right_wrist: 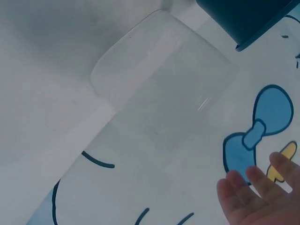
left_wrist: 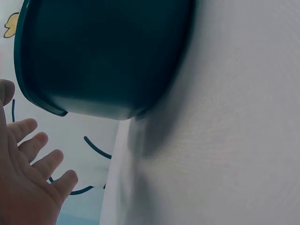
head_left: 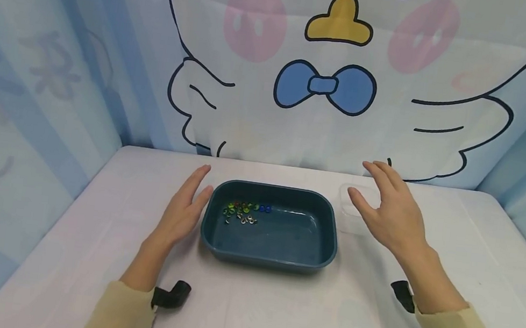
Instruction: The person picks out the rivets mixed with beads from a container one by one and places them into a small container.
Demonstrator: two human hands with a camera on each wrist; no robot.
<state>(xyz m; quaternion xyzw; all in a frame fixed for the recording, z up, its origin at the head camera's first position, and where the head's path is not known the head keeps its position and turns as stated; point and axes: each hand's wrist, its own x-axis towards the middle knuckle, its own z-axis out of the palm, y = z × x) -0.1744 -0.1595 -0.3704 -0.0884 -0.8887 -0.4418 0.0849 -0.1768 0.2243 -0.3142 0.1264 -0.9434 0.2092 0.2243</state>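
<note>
A dark teal rectangular tray (head_left: 282,250) stands on the white-covered table. Inside it, toward the left, lie several small glossy beads (head_left: 245,209) in green, red, blue and a pale metallic tone. My left hand (head_left: 183,211) is held beside the tray's left end, fingers extended and thumb near the rim; nothing is in it. To the right of the tray my right hand (head_left: 394,217) is raised with spread, relaxed fingers and holds nothing. Close by it stands a clear plastic container (right_wrist: 161,70), partly hidden behind the hand in the head view.
A curtain (head_left: 320,132) with a cartoon bird print hangs along the table's back edge. Blue patterned cloth (head_left: 31,105) closes off the left side, with similar cloth at the right. Each wrist carries a small black camera mount (head_left: 172,294).
</note>
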